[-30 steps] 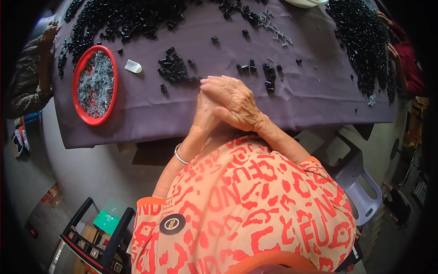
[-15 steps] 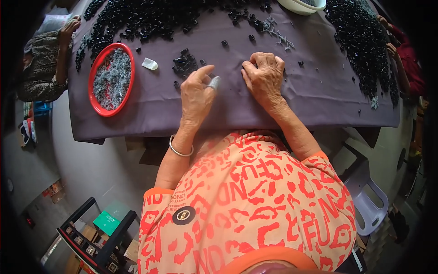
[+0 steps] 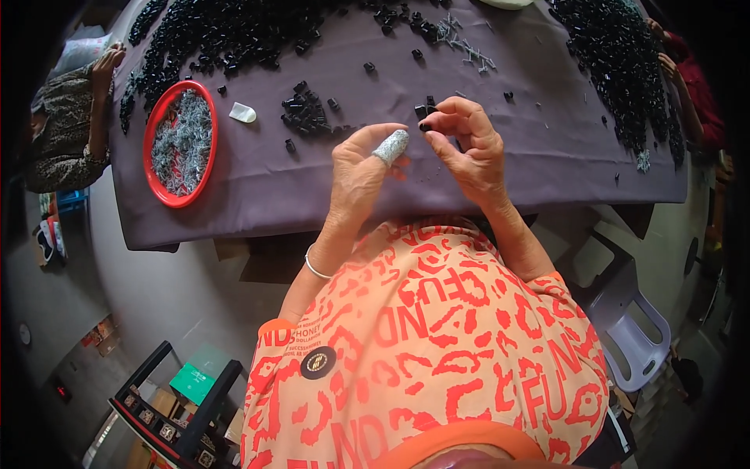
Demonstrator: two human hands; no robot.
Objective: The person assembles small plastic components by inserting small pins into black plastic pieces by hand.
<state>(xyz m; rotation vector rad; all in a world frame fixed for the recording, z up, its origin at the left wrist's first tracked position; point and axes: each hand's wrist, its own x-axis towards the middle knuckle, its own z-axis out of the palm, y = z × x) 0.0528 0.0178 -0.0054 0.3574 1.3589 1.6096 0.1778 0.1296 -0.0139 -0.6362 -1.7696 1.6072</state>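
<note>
My right hand (image 3: pixel 473 152) is raised over the table, its thumb and forefinger pinching a small black plastic part (image 3: pixel 424 127). More black plastic (image 3: pixel 421 112) shows right beside those fingertips; whether it is held too, I cannot tell. Just to the left, my left hand (image 3: pixel 361 168) has thumb and forefinger brought together. One of its digits wears a grey-white wrap (image 3: pixel 391 147). Anything between the left fingertips is too small or hidden to name. A small pile of black parts (image 3: pixel 306 113) lies on the cloth beyond my left hand.
A red oval basket (image 3: pixel 210 160) of grey plastic pieces stands at the left, near a white fingertip-shaped piece (image 3: pixel 243 113). Large heaps of black parts (image 3: pixel 226 35) cover the far side and right (image 3: pixel 613 78). Grey pins (image 3: pixel 466 48) lie far off. Other people sit at both sides.
My right hand has come up off the cloth and turned, now showing a black part in its fingertips. My left hand has moved right and closer to it, its fingers drawn together.
</note>
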